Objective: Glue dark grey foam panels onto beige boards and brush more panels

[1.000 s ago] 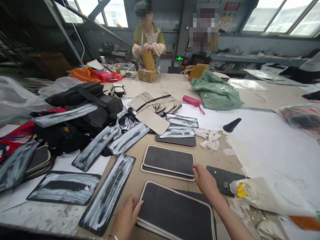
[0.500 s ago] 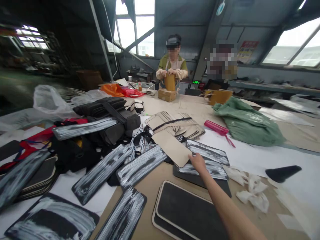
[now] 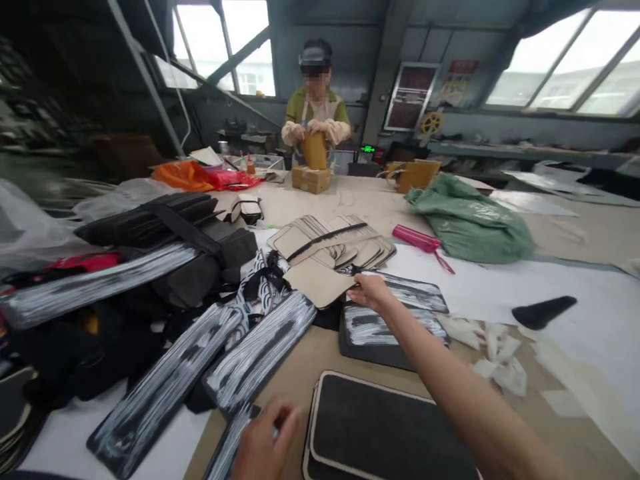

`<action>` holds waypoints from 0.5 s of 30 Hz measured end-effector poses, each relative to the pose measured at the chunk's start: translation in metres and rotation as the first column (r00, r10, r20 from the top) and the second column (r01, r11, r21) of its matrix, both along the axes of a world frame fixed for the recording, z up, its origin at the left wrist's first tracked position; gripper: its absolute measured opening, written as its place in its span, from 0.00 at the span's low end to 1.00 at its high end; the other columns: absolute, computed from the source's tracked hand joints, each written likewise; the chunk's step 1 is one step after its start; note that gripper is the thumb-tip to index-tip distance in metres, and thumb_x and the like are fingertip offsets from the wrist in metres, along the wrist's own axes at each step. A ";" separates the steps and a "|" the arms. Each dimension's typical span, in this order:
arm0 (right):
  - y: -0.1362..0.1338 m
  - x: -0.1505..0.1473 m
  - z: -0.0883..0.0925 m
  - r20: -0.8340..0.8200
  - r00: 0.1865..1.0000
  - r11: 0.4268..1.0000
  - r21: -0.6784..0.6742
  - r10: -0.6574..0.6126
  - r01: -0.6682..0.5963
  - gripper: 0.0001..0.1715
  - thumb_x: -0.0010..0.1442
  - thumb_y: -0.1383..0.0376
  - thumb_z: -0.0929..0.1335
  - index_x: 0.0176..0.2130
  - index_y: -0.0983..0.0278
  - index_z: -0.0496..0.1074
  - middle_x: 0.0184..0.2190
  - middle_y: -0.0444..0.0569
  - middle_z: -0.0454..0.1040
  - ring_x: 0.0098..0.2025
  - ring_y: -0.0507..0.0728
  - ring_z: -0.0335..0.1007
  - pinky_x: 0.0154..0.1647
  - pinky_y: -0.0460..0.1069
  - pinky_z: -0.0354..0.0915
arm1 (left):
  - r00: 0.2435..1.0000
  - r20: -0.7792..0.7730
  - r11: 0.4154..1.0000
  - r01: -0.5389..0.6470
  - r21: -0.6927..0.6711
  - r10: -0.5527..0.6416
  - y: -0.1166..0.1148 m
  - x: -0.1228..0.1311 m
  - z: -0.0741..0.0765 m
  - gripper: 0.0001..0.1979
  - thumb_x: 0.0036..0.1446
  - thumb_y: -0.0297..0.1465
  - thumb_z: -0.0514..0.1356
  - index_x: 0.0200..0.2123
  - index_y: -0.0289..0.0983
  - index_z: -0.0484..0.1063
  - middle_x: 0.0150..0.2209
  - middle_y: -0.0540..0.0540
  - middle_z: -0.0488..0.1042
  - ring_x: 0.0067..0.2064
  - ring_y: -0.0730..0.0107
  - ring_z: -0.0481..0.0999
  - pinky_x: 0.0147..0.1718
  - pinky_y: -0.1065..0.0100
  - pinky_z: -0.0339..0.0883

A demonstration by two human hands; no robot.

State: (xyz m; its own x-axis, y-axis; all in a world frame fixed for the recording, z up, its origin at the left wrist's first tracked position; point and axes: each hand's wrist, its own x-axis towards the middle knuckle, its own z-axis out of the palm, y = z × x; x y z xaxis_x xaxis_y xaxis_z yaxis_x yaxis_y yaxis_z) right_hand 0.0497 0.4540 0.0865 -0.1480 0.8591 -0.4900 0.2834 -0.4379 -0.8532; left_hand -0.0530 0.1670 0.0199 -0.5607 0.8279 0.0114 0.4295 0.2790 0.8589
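Note:
My right hand [image 3: 371, 293] pinches the near right edge of a beige panel [image 3: 320, 281] with rounded corners, which tilts beside a fanned pile of similar beige pieces [image 3: 333, 243]. My left hand [image 3: 265, 440], slightly blurred at the bottom, has bent fingers with a gap between thumb and forefinger. It hovers over a black strip [image 3: 227, 443] smeared with white, partly hiding it. More white-smeared black strips lie nearby: one [image 3: 263, 350] below the held panel, another [image 3: 170, 387] further left. Under my right forearm are smeared pieces [image 3: 370, 325] and black panels with pale rims [image 3: 390, 423].
Black folded goods [image 3: 150, 220] are heaped at left. A pink pouch [image 3: 417, 239], green bag [image 3: 473, 220], crumpled pale scraps [image 3: 497, 347] and a black curved piece [image 3: 544, 313] lie rightward. Across the table a person [image 3: 316, 120] handles a tan piece above a cardboard box [image 3: 311, 179].
The view has swung right, so the scene sits further left. My left hand has come in at the bottom. The beige panel in my right hand is tilted flatter than before.

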 end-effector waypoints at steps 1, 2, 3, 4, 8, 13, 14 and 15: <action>0.000 -0.004 0.003 -0.061 0.998 1.000 -0.020 -0.022 0.021 0.04 0.55 0.72 0.60 0.32 0.70 0.63 0.18 0.47 0.69 0.22 0.50 0.70 0.23 0.44 0.69 | 0.999 -0.004 0.999 0.050 0.011 -0.050 0.025 -0.007 0.005 0.18 0.48 0.47 0.55 0.21 0.39 0.68 0.19 0.52 0.69 0.23 0.72 0.70 0.25 0.72 0.65; -0.001 -0.007 0.006 -0.117 0.992 0.999 -0.038 -0.041 0.037 0.04 0.54 0.72 0.61 0.32 0.70 0.63 0.18 0.48 0.70 0.21 0.50 0.70 0.22 0.44 0.69 | 0.998 -0.004 0.997 0.057 0.047 -0.057 0.049 -0.013 0.008 0.16 0.49 0.46 0.55 0.25 0.39 0.69 0.22 0.50 0.72 0.26 0.70 0.72 0.28 0.71 0.66; -0.001 -0.010 0.009 -0.167 0.984 0.997 -0.056 -0.059 0.051 0.03 0.54 0.73 0.61 0.32 0.70 0.63 0.18 0.48 0.70 0.21 0.51 0.70 0.21 0.44 0.69 | 0.999 0.000 0.995 0.041 0.092 -0.041 0.073 -0.018 0.011 0.15 0.50 0.45 0.55 0.29 0.38 0.70 0.25 0.48 0.73 0.29 0.68 0.73 0.31 0.69 0.68; -0.002 -0.013 0.011 -0.209 0.975 0.996 -0.072 -0.075 0.061 0.03 0.53 0.73 0.61 0.32 0.71 0.63 0.18 0.48 0.70 0.20 0.51 0.70 0.20 0.44 0.69 | 1.000 -0.001 0.990 0.013 0.143 -0.013 0.094 -0.021 0.013 0.16 0.49 0.43 0.56 0.35 0.37 0.70 0.29 0.46 0.74 0.32 0.66 0.74 0.34 0.67 0.68; -0.007 -0.017 0.017 -0.313 0.943 0.990 -0.122 -0.110 0.075 0.03 0.53 0.73 0.61 0.31 0.71 0.63 0.16 0.48 0.69 0.18 0.52 0.69 0.16 0.44 0.67 | 0.993 -0.116 0.955 0.024 0.295 0.011 0.155 -0.029 0.007 0.25 0.47 0.37 0.60 0.49 0.35 0.62 0.42 0.40 0.72 0.42 0.63 0.73 0.44 0.61 0.67; -0.010 -0.014 0.013 -0.345 0.931 0.988 -0.136 -0.118 0.075 0.02 0.53 0.74 0.61 0.31 0.70 0.62 0.17 0.47 0.69 0.18 0.51 0.69 0.17 0.43 0.69 | 0.897 -0.431 0.916 0.252 0.311 -0.100 0.188 -0.038 -0.004 0.12 0.56 0.36 0.53 0.39 0.36 0.70 0.36 0.42 0.76 0.37 0.65 0.75 0.39 0.65 0.68; -0.010 -0.012 0.012 -0.342 0.932 0.988 -0.132 -0.118 0.077 0.02 0.54 0.73 0.61 0.31 0.70 0.62 0.17 0.46 0.69 0.18 0.50 0.69 0.18 0.43 0.69 | 0.862 -0.495 0.906 0.291 0.309 -0.108 0.191 -0.041 -0.006 0.13 0.57 0.36 0.51 0.37 0.35 0.70 0.35 0.41 0.76 0.36 0.65 0.76 0.38 0.66 0.68; -0.009 -0.012 0.010 -0.336 0.935 0.989 -0.127 -0.119 0.080 0.02 0.54 0.73 0.61 0.32 0.70 0.62 0.17 0.46 0.68 0.19 0.50 0.69 0.19 0.43 0.69 | 0.829 -0.549 0.898 0.317 0.305 -0.106 0.194 -0.043 -0.008 0.14 0.58 0.37 0.49 0.36 0.35 0.71 0.34 0.41 0.76 0.35 0.64 0.76 0.36 0.66 0.68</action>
